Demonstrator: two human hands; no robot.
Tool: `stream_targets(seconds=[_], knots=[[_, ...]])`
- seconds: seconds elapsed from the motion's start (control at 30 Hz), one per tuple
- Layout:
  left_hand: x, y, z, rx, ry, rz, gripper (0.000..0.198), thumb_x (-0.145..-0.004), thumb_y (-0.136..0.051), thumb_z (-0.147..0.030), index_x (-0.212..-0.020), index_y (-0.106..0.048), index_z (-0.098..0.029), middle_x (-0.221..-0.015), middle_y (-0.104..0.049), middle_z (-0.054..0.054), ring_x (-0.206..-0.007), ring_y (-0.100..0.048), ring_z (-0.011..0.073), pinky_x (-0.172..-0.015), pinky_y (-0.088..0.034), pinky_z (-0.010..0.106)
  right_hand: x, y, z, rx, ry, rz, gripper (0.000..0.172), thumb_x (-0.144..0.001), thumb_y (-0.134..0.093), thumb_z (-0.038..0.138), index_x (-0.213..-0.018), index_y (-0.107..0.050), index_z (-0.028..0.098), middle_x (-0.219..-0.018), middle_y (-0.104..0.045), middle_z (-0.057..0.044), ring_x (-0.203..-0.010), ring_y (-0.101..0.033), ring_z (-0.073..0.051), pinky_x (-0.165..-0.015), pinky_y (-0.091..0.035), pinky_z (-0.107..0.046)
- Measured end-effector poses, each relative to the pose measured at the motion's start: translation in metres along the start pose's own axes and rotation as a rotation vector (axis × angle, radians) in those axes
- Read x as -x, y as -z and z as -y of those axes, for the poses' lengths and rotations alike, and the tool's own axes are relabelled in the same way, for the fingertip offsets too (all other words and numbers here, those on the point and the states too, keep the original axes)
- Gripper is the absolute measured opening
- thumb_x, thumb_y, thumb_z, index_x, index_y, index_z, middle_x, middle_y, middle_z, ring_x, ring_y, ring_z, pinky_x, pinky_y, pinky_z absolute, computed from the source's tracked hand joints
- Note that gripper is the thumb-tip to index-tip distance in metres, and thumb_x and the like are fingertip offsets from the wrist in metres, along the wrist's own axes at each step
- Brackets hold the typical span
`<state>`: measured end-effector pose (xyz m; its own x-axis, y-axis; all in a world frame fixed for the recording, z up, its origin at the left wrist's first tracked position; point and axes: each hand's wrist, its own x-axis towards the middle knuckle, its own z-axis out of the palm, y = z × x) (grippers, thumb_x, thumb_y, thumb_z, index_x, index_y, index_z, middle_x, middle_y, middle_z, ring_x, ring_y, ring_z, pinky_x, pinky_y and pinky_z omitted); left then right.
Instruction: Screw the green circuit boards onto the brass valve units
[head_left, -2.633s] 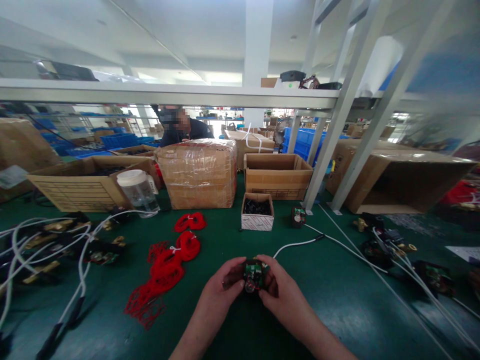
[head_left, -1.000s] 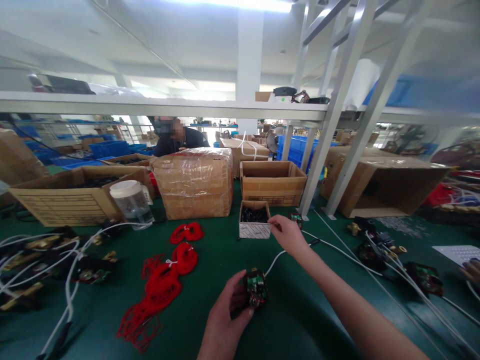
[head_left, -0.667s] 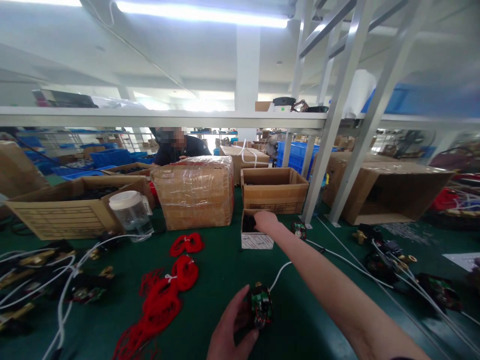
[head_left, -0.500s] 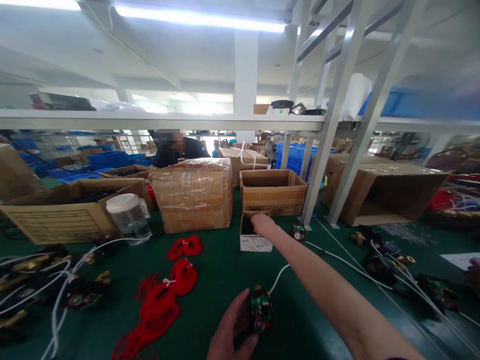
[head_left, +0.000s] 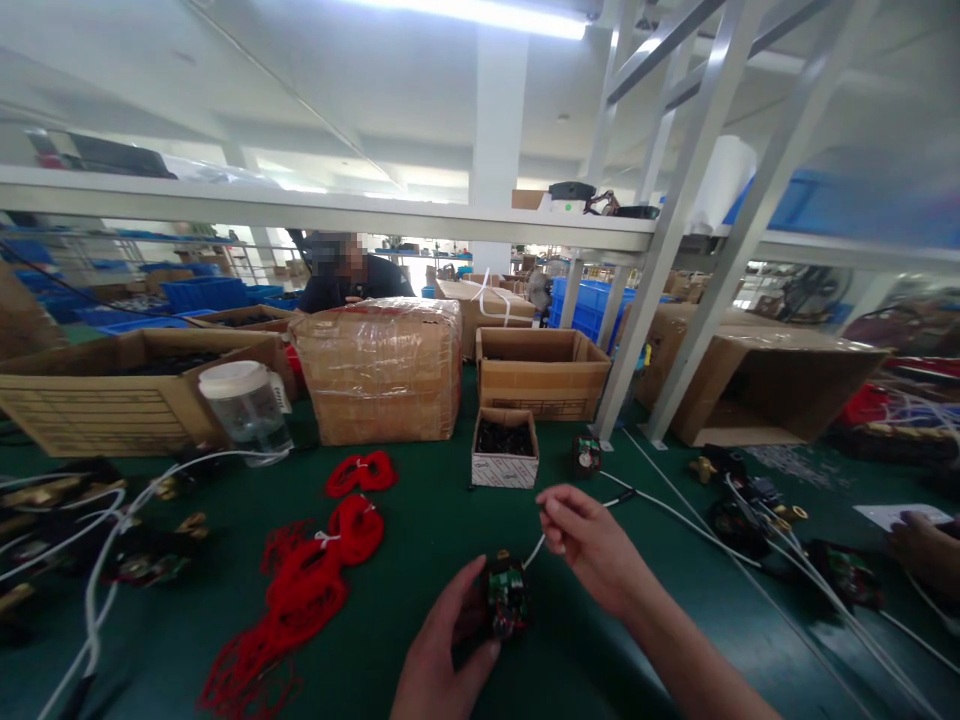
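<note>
Black module sits held by curved left hand.

A pale ceiling with beams spans a large workshop, lit by a fluorescent tube near the top. A square white pillar rises behind a long white shelf, which crosses the room's width. Slanting in view, metal uprights stand on the dark green, slightly glossy surface. Beyond, daylight-bright patches glow low at the back, and a fan stands at right, blurred.
</note>
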<state>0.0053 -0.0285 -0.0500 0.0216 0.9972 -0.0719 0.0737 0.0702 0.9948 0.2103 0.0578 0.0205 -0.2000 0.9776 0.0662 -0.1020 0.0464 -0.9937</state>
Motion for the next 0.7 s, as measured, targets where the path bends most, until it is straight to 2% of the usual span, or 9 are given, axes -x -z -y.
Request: stream_targets(seconds=[0.1,0.2,0.3,0.4,0.7], knots=[[0.0,-0.001,0.002,0.017,-0.004,-0.016,0.067,-0.075,-0.062,-0.017,-0.141,-0.051,-0.026,-0.128,-0.068,0.007,-0.111,-0.069,0.024,-0.104,-0.051,0.04,0.045,-0.002,-0.012,-0.496,-0.176,0.071,0.027,-0.08,-0.083,0.032,-0.097,-0.068,0.018,-0.077,-0.058,0.001,-0.06,-0.047,-0.006,-0.058,-0.035,-0.019],[-0.002,0.001,0.003,0.035,-0.005,0.03,0.067,-0.077,-0.063,-0.02,-0.142,-0.048,-0.025,-0.129,-0.068,0.008,-0.113,-0.068,0.0244,-0.103,-0.052,0.039,0.067,-0.007,-0.018,-0.653,-0.178,0.125,0.022,-0.082,-0.081,0.025,-0.099,-0.069,0.017,-0.077,-0.059,0.0,-0.058,-0.043,-0.005,-0.056,-0.031,-0.019],[-0.003,0.004,0.001,0.011,0.002,0.069,0.067,-0.078,-0.065,-0.022,-0.143,-0.048,-0.025,-0.129,-0.068,0.008,-0.113,-0.069,0.0246,-0.102,-0.053,0.039,0.072,-0.011,-0.017,-0.691,-0.143,0.15,0.029,-0.08,-0.082,0.025,-0.105,-0.068,0.018,-0.073,-0.057,0.002,-0.054,-0.04,-0.005,-0.053,-0.029,-0.019],[-0.004,0.005,-0.001,-0.019,-0.003,0.055,0.066,-0.078,-0.065,-0.023,-0.142,-0.049,-0.026,-0.128,-0.069,0.008,-0.111,-0.07,0.0244,-0.101,-0.054,0.038,0.071,-0.011,-0.017,-0.686,-0.128,0.163,0.033,-0.079,-0.084,0.028,-0.106,-0.068,0.019,-0.073,-0.057,0.002,-0.052,-0.039,-0.005,-0.052,-0.029,-0.02],[-0.002,0.005,-0.006,-0.025,-0.007,0.05,0.064,-0.078,-0.066,-0.026,-0.141,-0.051,-0.027,-0.128,-0.07,0.006,-0.112,-0.069,0.0242,-0.1,-0.055,0.036,0.069,-0.008,-0.031,-0.589,-0.126,0.154,0.03,-0.077,-0.086,0.027,-0.102,-0.072,0.019,-0.074,-0.064,0.0,-0.052,-0.048,-0.005,-0.051,-0.029,-0.019]])
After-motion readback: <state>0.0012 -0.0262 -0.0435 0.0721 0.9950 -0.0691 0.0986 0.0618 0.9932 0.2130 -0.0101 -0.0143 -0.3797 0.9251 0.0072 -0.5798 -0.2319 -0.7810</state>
